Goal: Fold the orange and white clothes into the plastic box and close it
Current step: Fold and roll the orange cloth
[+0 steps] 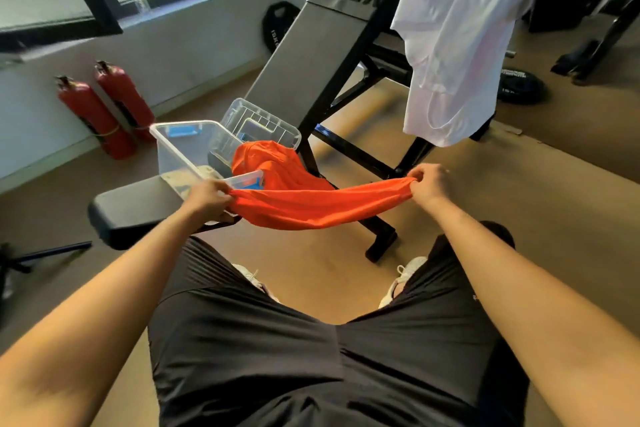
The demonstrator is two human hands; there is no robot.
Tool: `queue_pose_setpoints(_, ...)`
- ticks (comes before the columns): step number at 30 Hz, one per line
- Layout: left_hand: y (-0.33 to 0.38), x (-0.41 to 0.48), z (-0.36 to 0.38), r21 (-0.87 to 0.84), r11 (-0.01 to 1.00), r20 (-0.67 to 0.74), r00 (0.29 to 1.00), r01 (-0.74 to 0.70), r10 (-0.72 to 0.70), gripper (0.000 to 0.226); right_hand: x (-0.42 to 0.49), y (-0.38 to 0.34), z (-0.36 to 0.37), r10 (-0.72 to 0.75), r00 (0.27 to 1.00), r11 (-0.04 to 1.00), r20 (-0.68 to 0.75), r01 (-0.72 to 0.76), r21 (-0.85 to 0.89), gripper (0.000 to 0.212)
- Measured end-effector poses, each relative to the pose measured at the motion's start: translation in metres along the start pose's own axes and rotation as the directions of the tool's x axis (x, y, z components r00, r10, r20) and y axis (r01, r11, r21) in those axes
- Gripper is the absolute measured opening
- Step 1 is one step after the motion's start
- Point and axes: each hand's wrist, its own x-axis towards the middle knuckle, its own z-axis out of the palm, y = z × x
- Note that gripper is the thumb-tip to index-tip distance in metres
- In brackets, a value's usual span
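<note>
An orange garment (304, 204) hangs stretched between my two hands, sagging in the middle, with its far part draped over the bench seat beside the box. My left hand (207, 196) grips its left end, next to the box's near corner. My right hand (427, 184) pinches its right end. The clear plastic box (173, 152) with blue latches stands open on the bench seat. Its clear lid (259, 123) leans behind it against the backrest. A white shirt (457, 42) hangs over the top right of the inclined backrest.
The black weight bench (308, 55) stands ahead, its steel frame on the tan floor. Two red fire extinguishers (104, 111) lean on the wall at left. Weight plates (519, 87) lie on the floor at right. My legs and shoes fill the foreground.
</note>
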Motion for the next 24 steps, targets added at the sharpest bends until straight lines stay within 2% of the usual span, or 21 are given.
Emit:
queue_pose_setpoints(2, -0.007, -0.001, -0.001, -0.235, 0.971, -0.006, 0.999, 0.037, -0.04, 0.016, 0.003, 0.001, -0.004, 0.115, 0.991, 0.993, 0.067, -0.115, -0.011, 0.019)
queue_pose_setpoints(5, -0.02, -0.006, 0.0, -0.499, 0.859, 0.132, 0.99, 0.114, -0.055, 0.021, -0.002, 0.0, -0.008, 0.305, 0.914, 0.903, 0.266, -0.366, 0.225, 0.022)
queue_pose_setpoints(7, -0.025, -0.009, 0.0, -0.609, 0.778, 0.223, 0.975, 0.155, -0.02, 0.034, -0.006, -0.004, -0.01, 0.268, 0.856, 0.77, 0.442, -0.466, 0.436, 0.025)
queue_pose_setpoints(8, -0.023, -0.013, 0.0, -0.619, 0.771, 0.25, 0.968, 0.146, 0.017, 0.04, -0.008, -0.007, -0.011, 0.207, 0.838, 0.713, 0.504, -0.482, 0.509, 0.025)
queue_pose_setpoints(10, -0.013, -0.016, 0.0, -0.58, 0.814, 0.216, 0.966, 0.009, 0.143, 0.039, -0.012, -0.013, -0.01, 0.057, 0.837, 0.686, 0.545, -0.429, 0.588, 0.025)
queue_pose_setpoints(12, 0.002, -0.015, 0.002, -0.475, 0.861, 0.06, 0.969, -0.183, 0.239, 0.035, -0.015, -0.02, -0.008, -0.069, 0.862, 0.759, 0.502, -0.281, 0.587, 0.029)
queue_pose_setpoints(14, 0.021, -0.011, 0.0, -0.336, 0.882, -0.117, 0.943, -0.332, 0.311, 0.032, -0.011, -0.028, -0.007, -0.157, 0.926, 0.888, 0.343, -0.02, 0.46, 0.025)
queue_pose_setpoints(16, 0.041, -0.001, -0.004, -0.236, 0.893, -0.215, 0.917, -0.383, 0.336, 0.021, -0.007, -0.04, -0.011, -0.255, 0.945, 0.933, 0.203, 0.185, 0.309, 0.018)
queue_pose_setpoints(18, 0.059, 0.011, -0.008, -0.16, 0.906, -0.217, 0.91, -0.391, 0.355, 0.015, -0.005, -0.057, -0.017, -0.295, 0.946, 0.924, 0.132, 0.247, 0.291, 0.016)
queue_pose_setpoints(21, 0.094, 0.024, -0.006, 0.021, 0.887, -0.2, 0.867, -0.462, 0.456, 0.01, -0.006, -0.088, -0.032, -0.347, 0.937, 0.896, 0.039, 0.319, 0.308, 0.012)
queue_pose_setpoints(22, 0.109, 0.024, -0.007, 0.008, 0.878, -0.175, 0.864, -0.479, 0.473, 0.004, -0.005, -0.099, -0.038, -0.35, 0.937, 0.887, 0.011, 0.327, 0.326, 0.014)
queue_pose_setpoints(24, 0.143, 0.021, -0.013, -0.126, 0.864, -0.122, 0.872, -0.487, 0.473, 0.016, 0.0, -0.121, -0.053, -0.315, 0.949, 0.857, -0.002, 0.286, 0.429, 0.013)
